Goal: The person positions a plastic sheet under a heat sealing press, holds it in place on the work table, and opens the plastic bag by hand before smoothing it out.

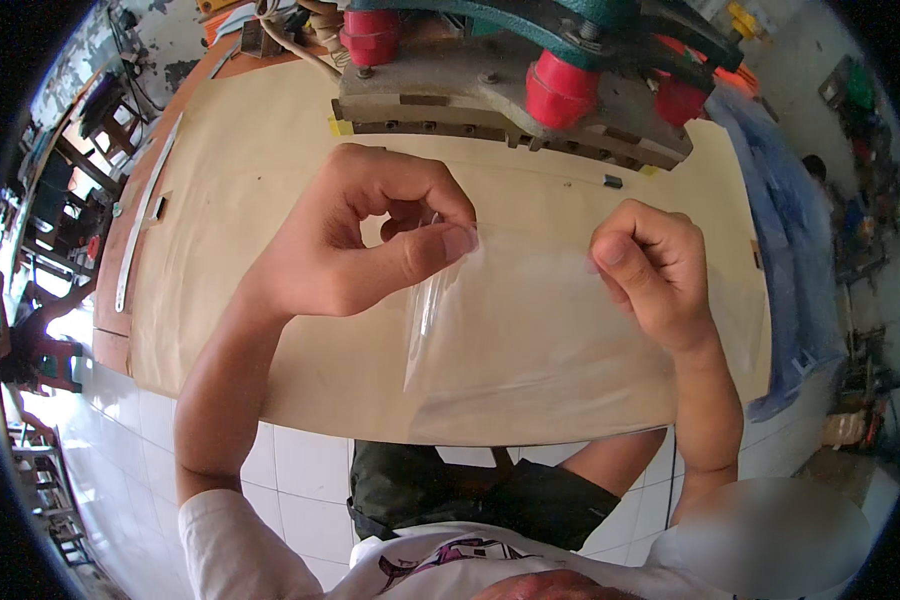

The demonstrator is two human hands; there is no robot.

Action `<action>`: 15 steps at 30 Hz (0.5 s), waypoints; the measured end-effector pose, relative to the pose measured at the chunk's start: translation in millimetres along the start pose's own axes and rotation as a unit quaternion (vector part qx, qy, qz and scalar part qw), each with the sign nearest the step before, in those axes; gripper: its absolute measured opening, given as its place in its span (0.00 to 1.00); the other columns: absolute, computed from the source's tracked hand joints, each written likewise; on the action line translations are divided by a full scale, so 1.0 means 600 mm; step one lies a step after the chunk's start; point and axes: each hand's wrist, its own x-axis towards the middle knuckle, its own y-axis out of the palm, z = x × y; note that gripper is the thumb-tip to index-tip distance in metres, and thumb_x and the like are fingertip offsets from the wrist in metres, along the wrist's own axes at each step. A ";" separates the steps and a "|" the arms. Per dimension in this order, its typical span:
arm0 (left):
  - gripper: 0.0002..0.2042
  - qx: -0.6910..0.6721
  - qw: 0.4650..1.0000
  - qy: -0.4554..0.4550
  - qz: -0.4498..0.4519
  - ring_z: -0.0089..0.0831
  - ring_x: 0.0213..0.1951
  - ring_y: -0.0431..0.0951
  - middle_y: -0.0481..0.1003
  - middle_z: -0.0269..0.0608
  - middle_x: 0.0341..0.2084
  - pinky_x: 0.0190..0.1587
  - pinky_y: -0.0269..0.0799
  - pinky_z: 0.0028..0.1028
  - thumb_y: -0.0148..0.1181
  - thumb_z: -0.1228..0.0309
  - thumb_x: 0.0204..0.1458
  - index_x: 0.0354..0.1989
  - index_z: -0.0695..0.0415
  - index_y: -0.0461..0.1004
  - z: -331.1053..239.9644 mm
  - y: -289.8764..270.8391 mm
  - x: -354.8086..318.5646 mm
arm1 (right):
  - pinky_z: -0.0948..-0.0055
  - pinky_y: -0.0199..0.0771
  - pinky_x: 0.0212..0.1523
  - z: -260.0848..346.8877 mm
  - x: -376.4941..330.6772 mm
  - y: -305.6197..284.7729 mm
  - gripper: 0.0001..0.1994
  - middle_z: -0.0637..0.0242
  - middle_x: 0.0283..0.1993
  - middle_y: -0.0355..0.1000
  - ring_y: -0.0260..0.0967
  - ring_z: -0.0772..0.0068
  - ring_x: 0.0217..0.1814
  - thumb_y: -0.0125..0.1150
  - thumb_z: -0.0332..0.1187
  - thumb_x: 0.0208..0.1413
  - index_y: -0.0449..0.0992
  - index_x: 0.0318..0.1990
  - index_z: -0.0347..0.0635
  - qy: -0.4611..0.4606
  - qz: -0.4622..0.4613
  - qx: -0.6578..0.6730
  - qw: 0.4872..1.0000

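Left hand (335, 255): thumb and forefinger pinched on the upper left corner of a clear plastic sheet (540, 320). Right hand (655, 275): fingers curled, thumb pressed to forefinger, gripping the upper right corner. Sheet spans between both hands, over the near part of the tan-covered tabletop (220, 200); contact with that surface cannot be determined. Beyond the hands: a small dark block (612, 181), then a heavy metal press (430, 105) with red fittings (565, 90). Far left: a metal ruler (148, 215). Right edge: blue plastic sheeting (790, 230).
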 end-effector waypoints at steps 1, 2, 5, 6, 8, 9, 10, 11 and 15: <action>0.06 0.001 1.000 0.002 0.000 0.28 0.27 0.73 0.74 0.43 0.23 0.28 0.66 0.24 0.58 0.75 0.49 0.26 0.66 0.75 0.001 0.000 0.000 | 0.82 0.52 0.20 -0.001 -0.001 0.001 0.16 0.78 0.18 0.62 0.54 0.89 0.20 0.59 0.40 0.60 0.73 0.26 0.37 -0.001 0.000 -0.005 1.000; 0.06 0.003 1.000 0.005 -0.002 0.28 0.27 0.73 0.74 0.44 0.23 0.28 0.66 0.24 0.58 0.75 0.49 0.26 0.66 0.75 0.000 0.001 0.001 | 0.82 0.52 0.20 -0.001 0.000 0.000 0.16 0.78 0.18 0.62 0.53 0.89 0.20 0.58 0.40 0.60 0.73 0.26 0.37 -0.004 0.001 -0.011 1.000; 0.07 0.013 1.000 -0.012 0.000 0.28 0.28 0.73 0.74 0.43 0.23 0.29 0.66 0.24 0.57 0.74 0.48 0.26 0.66 0.75 -0.001 0.003 0.002 | 0.82 0.51 0.20 -0.007 0.000 0.001 0.16 0.78 0.18 0.62 0.53 0.89 0.20 0.58 0.41 0.60 0.73 0.27 0.36 -0.005 -0.003 -0.006 1.000; 0.07 0.013 1.000 -0.012 -0.001 0.28 0.28 0.73 0.74 0.43 0.23 0.29 0.66 0.24 0.57 0.74 0.48 0.26 0.66 0.75 0.000 0.003 0.003 | 0.82 0.51 0.20 -0.009 0.000 0.002 0.16 0.78 0.18 0.62 0.53 0.89 0.20 0.58 0.41 0.60 0.73 0.27 0.36 -0.006 -0.002 -0.006 1.000; 0.07 0.014 1.000 -0.024 0.001 0.27 0.27 0.72 0.74 0.43 0.23 0.28 0.66 0.24 0.58 0.74 0.48 0.26 0.66 0.75 0.000 0.002 0.004 | 0.83 0.51 0.20 -0.011 0.001 0.003 0.16 0.78 0.18 0.62 0.53 0.90 0.20 0.58 0.41 0.60 0.73 0.27 0.36 0.002 -0.003 0.001 1.000; 0.07 0.015 1.000 -0.024 0.000 0.27 0.27 0.72 0.74 0.43 0.23 0.28 0.66 0.24 0.58 0.74 0.48 0.26 0.66 0.75 -0.001 0.003 0.004 | 0.83 0.51 0.20 -0.012 0.001 0.003 0.16 0.78 0.18 0.62 0.53 0.90 0.20 0.58 0.41 0.60 0.73 0.27 0.36 0.000 -0.001 0.002 1.000; 0.07 0.013 1.000 -0.021 -0.003 0.27 0.27 0.72 0.74 0.42 0.23 0.28 0.65 0.25 0.58 0.74 0.49 0.26 0.66 0.75 0.000 0.003 0.003 | 0.83 0.51 0.20 -0.013 0.001 0.002 0.16 0.78 0.18 0.62 0.53 0.90 0.20 0.58 0.40 0.60 0.73 0.27 0.36 0.000 0.001 0.004 1.000; 0.07 0.011 1.000 -0.019 -0.006 0.26 0.27 0.71 0.74 0.41 0.23 0.28 0.65 0.25 0.58 0.73 0.49 0.26 0.66 0.75 0.000 0.003 0.002 | 0.83 0.51 0.20 -0.014 0.001 0.002 0.16 0.78 0.18 0.63 0.53 0.90 0.20 0.58 0.40 0.60 0.73 0.27 0.36 0.001 0.004 0.008 1.000; 0.07 0.012 1.000 -0.012 -0.002 0.24 0.25 0.70 0.73 0.39 0.23 0.26 0.64 0.24 0.58 0.73 0.49 0.27 0.66 0.75 0.004 0.003 0.002 | 0.83 0.52 0.20 -0.010 0.000 0.002 0.15 0.78 0.18 0.63 0.54 0.90 0.19 0.57 0.38 0.60 0.73 0.27 0.36 0.003 0.004 0.008 1.000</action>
